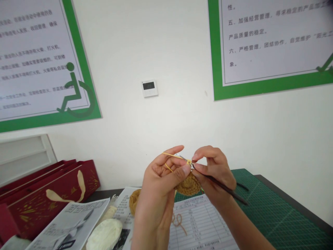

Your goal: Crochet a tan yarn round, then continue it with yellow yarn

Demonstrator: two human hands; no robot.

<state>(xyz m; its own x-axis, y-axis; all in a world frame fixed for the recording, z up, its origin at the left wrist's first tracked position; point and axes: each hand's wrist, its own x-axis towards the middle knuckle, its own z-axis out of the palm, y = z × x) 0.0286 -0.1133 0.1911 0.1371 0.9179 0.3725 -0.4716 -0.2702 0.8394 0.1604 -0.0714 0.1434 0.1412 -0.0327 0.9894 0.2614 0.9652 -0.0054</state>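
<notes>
My left hand (161,180) is raised in front of me, pinching a small round crocheted piece of mustard-yellow yarn (188,184) between thumb and fingers, with a yellow strand (171,155) running over its index finger. My right hand (213,170) is closed on a dark crochet hook (223,187), whose metal tip meets the top edge of the crocheted piece. The hook's handle points down to the right. A ball of mustard yarn (134,201) lies on the table behind my left wrist.
A green cutting mat (273,211) covers the dark table at right. Printed sheets (203,222), a newspaper page (70,222) and a pale yarn ball (105,234) lie below. Red gift boxes (49,191) stand at left. Posters hang on the white wall.
</notes>
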